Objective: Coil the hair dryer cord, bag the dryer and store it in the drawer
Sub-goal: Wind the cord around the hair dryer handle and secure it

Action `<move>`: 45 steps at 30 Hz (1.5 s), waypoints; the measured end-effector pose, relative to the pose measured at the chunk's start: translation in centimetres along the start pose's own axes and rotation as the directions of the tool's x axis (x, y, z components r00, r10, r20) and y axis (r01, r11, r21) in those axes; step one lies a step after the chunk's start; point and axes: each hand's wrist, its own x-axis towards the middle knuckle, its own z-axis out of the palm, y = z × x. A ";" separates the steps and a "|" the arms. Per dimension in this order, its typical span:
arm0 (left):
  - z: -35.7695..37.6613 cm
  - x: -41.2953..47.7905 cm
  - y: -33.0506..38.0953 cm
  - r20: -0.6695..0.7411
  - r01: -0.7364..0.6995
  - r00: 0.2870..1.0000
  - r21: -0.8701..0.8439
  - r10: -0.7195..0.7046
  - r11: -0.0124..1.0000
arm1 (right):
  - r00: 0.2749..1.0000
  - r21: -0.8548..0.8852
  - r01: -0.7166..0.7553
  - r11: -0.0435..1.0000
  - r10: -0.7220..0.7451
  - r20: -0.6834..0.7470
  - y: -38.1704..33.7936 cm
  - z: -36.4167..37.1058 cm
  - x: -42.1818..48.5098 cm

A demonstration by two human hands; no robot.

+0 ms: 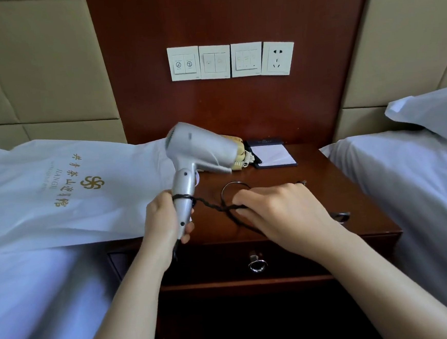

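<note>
hair dryer [200,155] looks light and rigid; our left hand [165,222] is wrapped round its handle, right hand [281,207] pinches the floppy black cord [212,206], which we'd guide near the handle.

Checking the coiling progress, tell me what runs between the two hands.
A twisted stretch of black cord spans from the dryer handle to the right hand, in the head view.

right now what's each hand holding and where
Left hand grips the hair dryer by its handle; right hand pinches the black cord mid-length.
</note>
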 end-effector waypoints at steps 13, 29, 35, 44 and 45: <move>1.1 -2.9 0.1 0.307 -0.380 0.921 0.572 0.240 0.727 | 0.981 0.012 -0.016 1.000 0.017 -0.195 0.7 -0.4 1.3; 3.2 -3.0 0.0 0.200 -0.294 0.954 0.768 0.223 0.569 | 0.998 0.279 -0.017 0.960 0.034 -0.058 -1.8 0.1 1.4; 2.9 -2.7 0.0 0.325 -0.117 0.945 0.462 -0.045 0.879 | 0.999 0.342 -0.052 0.938 0.050 0.013 -1.7 0.1 1.2; 1.8 -2.4 0.0 0.106 -0.277 0.958 0.587 0.268 0.760 | 0.958 0.400 -0.286 0.871 0.268 0.102 -0.7 0.3 0.9; 1.6 -2.3 0.0 0.112 -0.298 0.950 0.603 0.292 0.740 | 0.955 0.401 -0.295 0.867 0.285 0.087 -0.4 0.3 0.8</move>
